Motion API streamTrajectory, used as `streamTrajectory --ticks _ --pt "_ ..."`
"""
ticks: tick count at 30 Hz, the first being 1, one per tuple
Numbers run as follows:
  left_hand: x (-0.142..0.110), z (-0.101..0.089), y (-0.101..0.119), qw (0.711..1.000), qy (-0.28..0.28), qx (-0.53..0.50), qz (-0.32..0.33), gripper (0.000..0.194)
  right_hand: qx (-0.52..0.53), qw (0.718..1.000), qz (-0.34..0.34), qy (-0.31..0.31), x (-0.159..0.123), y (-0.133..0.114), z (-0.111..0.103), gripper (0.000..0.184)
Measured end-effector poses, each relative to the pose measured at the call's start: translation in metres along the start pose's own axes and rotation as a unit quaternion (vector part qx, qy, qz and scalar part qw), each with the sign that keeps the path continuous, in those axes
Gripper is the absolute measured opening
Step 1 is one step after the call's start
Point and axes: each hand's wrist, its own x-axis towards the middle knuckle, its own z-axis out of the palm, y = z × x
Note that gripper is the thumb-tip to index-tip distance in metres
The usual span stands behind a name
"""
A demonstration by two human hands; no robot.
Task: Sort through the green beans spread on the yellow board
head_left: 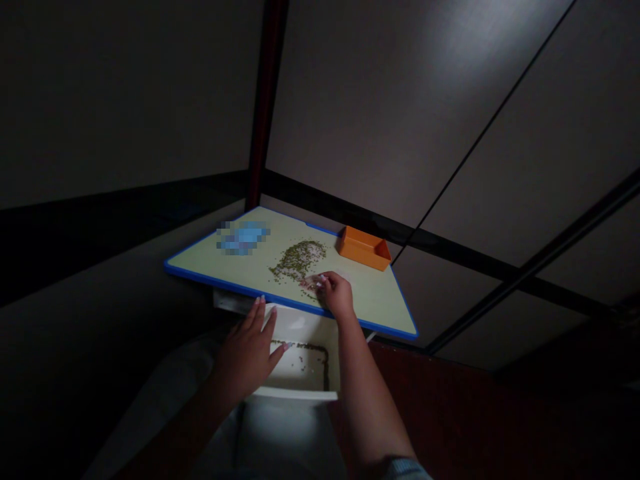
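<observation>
Right forearm (373,393) nearest, bare down from cuff (405,469). Left hand (249,353) spread wide over left side of white bin (295,395), fingertips near table edge. Right hand (340,293) narrow, fingers bunched beside green grains (300,255) scattered mid-table (377,303); can't tell what it pinches. Bin, below table edge: grains lining inner seams. Orange open box (361,253) at table's far edge.

It's dim in here. The tabletop (230,267) around the right grip (341,295) looks palest; soft glare washes the wall panel (490,33) high to its right, a pixelated patch (243,237) sits leftward, and the floor (425,413) below right sinks into shadow.
</observation>
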Motion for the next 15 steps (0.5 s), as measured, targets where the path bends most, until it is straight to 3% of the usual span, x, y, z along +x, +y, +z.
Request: streamTrajectory --ticks 15 --pt "-0.0010 0.0005 -0.0003 1.000 0.008 0.003 -0.001 0.063 0.027 1.000 0.012 -0.008 0.0040 0.0005 0.0057 0.024"
